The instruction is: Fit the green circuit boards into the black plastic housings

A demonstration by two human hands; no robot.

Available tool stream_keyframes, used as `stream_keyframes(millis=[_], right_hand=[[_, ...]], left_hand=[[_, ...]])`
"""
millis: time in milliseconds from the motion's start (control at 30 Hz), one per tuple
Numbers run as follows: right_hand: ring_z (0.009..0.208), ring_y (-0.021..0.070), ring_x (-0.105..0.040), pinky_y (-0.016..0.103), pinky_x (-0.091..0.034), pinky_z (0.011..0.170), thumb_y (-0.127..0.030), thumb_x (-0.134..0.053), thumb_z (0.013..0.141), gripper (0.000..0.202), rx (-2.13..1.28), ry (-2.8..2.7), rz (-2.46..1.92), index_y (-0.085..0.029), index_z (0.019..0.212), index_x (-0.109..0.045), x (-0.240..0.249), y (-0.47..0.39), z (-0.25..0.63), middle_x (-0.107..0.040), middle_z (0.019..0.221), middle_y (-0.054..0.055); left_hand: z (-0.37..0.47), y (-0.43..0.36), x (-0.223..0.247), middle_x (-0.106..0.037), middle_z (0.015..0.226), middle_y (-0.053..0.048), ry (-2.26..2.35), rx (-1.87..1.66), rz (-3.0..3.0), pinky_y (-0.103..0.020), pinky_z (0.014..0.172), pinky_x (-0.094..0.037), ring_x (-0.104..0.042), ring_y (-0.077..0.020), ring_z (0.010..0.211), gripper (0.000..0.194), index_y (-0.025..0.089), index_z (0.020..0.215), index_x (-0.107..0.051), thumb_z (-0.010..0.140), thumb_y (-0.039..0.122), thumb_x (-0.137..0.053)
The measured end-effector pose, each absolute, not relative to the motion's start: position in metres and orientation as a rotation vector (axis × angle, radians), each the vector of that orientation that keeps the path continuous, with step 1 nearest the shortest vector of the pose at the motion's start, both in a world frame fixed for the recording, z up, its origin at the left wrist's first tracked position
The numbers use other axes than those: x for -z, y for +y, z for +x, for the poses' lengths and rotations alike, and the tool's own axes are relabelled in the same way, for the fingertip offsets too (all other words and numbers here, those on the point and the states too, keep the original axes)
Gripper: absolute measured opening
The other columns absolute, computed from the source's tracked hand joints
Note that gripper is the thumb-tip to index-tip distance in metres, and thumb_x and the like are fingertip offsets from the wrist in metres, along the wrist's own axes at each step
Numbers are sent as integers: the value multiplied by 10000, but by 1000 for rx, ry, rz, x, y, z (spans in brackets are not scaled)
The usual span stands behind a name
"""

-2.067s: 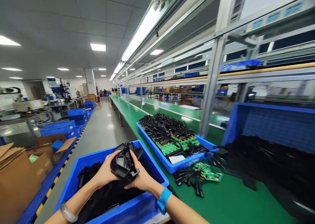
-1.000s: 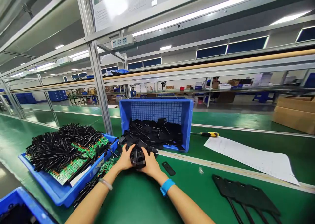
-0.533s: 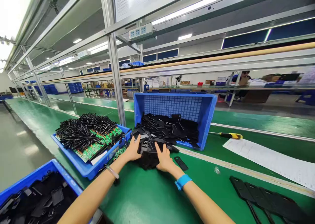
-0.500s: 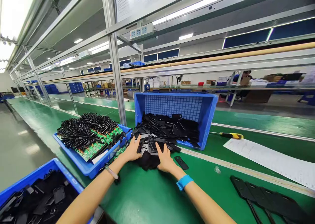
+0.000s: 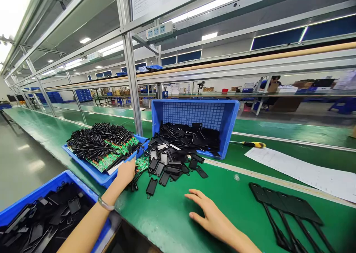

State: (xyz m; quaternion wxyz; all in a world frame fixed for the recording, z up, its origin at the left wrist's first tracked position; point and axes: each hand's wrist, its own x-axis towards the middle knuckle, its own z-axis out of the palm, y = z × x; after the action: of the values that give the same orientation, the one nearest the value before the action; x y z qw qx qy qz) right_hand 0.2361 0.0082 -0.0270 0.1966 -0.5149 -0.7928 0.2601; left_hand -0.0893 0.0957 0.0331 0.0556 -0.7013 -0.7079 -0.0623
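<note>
My left hand [image 5: 125,174] is at the right edge of a blue tray, beside green circuit boards [image 5: 142,164] with black cables lying on the bench. Its fingers are turned away and mostly hidden, so I cannot tell whether it grips a board. My right hand [image 5: 207,214] hovers over the green bench top, fingers apart, holding nothing. Between and beyond the hands spreads a loose pile of black plastic case halves [image 5: 164,167]. They spill from a blue crate [image 5: 233,129] tipped on its side, with more black parts inside it.
Circuit boards with black cables [image 5: 94,145] fill the blue tray [image 5: 104,179]. Lower left, a blue bin [image 5: 83,193] holds black parts. At right lie several flat black cased pieces with cables [image 5: 286,205], a paper sheet [image 5: 300,171] and a yellow-black screwdriver [image 5: 254,144].
Both hands have left the black case pile, which now lies more spread out. My left hand went left to the circuit boards; my right hand drew back toward me and right.
</note>
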Motion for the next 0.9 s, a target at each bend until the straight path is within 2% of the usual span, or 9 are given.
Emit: stream_keyframes(millis=[133,233,367,433,533,600,667,767,900], right_hand=[[1164,264,-519,406,-384,1011,-247,-542,793,356,-805,-2103,-1276,-213,1136,-634,30,-7,237,-551,1274,115],[1072,273,-570,439,-402,969,-335,-567,818,270,-1003,-1916,-1141,-211,1034,-671,28,-7,231,-629,1140,121],[1126,262,-554,441,-395,977,-521,-699,713,617,-1620,-1327,-865,-227,1226,-526,29,-4,221,-592,1221,131],[1098,235,-574,418,-415,956,-532,-728,687,662,-1812,-1011,-740,-229,1221,-482,31,-4,220,-593,1220,125],[834,158,-631,312,-495,765,-469,-730,712,453,-1836,-778,-765,-196,1005,-518,34,-5,221,-677,989,85],[600,93,-550,206,-444,538,-424,-717,715,366,-1767,-770,-856,-185,888,-500,34,-4,223,-679,810,46],[465,54,-399,155,-285,397,-395,-680,710,317,-1702,-797,-937,-187,812,-464,33,-2,225,-649,686,18],[425,39,-257,149,-147,373,-369,-604,707,266,-1644,-809,-988,-206,755,-399,26,4,227,-587,609,-21],[419,45,-199,164,-136,373,-387,-555,712,229,-1444,-967,-1015,-219,782,-418,19,16,233,-459,606,-70]], left_hand=[[-81,84,-48,-654,935,-213,-2128,269,-2067,-407,739,-471,-647,-315,869,301,65,1064,-536,801,112,-398],[-60,69,-64,-664,885,-98,-2037,372,-2220,-308,714,-474,-649,-222,805,210,154,998,-532,833,199,-410],[-17,53,-68,-670,879,-29,-1795,561,-2865,-221,652,-481,-651,-145,728,199,199,1022,-511,883,313,-423],[-3,53,-60,-670,968,-74,-1841,314,-2798,-269,716,-493,-661,-197,835,277,187,1082,-510,858,348,-499],[2,57,-44,-651,1009,-214,-1997,-64,-2433,-414,763,-489,-636,-360,939,511,79,1160,-497,723,273,-677],[-1,59,-37,-653,938,-256,-2035,-146,-2368,-455,727,-491,-639,-407,900,558,10,1184,-475,687,166,-675],[-3,57,-38,-649,903,-230,-2013,-156,-2318,-435,697,-499,-655,-376,850,464,11,1163,-488,722,117,-588],[6,55,-47,-593,994,-187,-1912,68,-2331,-383,668,-502,-654,-281,782,324,62,1094,-533,789,145,-462],[46,65,-45,-572,1015,-90,-1649,663,-2849,-334,799,-479,-608,-205,874,334,162,1067,-601,742,178,-528]])
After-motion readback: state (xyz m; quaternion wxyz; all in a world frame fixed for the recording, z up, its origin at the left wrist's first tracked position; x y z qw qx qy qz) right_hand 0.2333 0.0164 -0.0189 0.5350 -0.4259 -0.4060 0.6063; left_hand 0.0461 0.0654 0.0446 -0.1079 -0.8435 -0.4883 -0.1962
